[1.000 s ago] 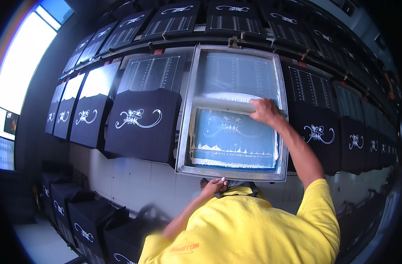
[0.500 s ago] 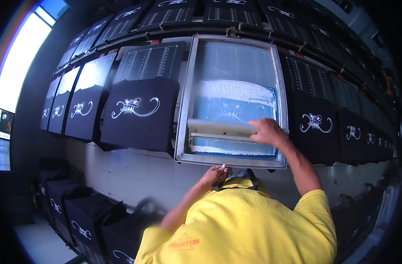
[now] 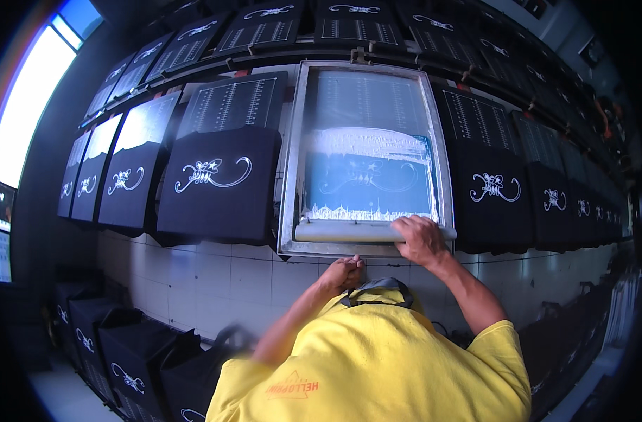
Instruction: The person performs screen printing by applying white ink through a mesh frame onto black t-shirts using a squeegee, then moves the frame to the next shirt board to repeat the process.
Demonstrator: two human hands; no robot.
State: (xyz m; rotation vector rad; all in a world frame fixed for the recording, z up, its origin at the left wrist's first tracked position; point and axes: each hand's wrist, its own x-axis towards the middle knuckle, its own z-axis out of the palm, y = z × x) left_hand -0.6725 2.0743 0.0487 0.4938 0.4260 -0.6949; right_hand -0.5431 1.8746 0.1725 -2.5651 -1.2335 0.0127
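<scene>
A silk-screen frame with a metal rim (image 3: 290,162) lies over a board in front of me. On its blue mesh (image 3: 370,193), a pale scroll-and-flower design shows. My right hand (image 3: 421,240) grips the right part of a long pale squeegee (image 3: 345,231), which lies across the near end of the mesh. White ink (image 3: 366,143) forms a thick band beyond the design, and a ragged ink line borders the squeegee. Just below the frame's near edge, my left hand (image 3: 342,273) is closed, and whatever its fingers may hold is hidden.
Black fabric pieces with white scroll prints lie on boards to the left (image 3: 219,179) and right (image 3: 494,186). A rail (image 3: 264,50) runs behind the frame, with more printed boards past it. Another row of black pieces (image 3: 134,359) stands at lower left. Pale floor tiles (image 3: 215,281) lie between rows.
My right hand has drawn the squeegee toward me, from below the design to the near end of the mesh. My left hand stays closed near the frame's edge.
</scene>
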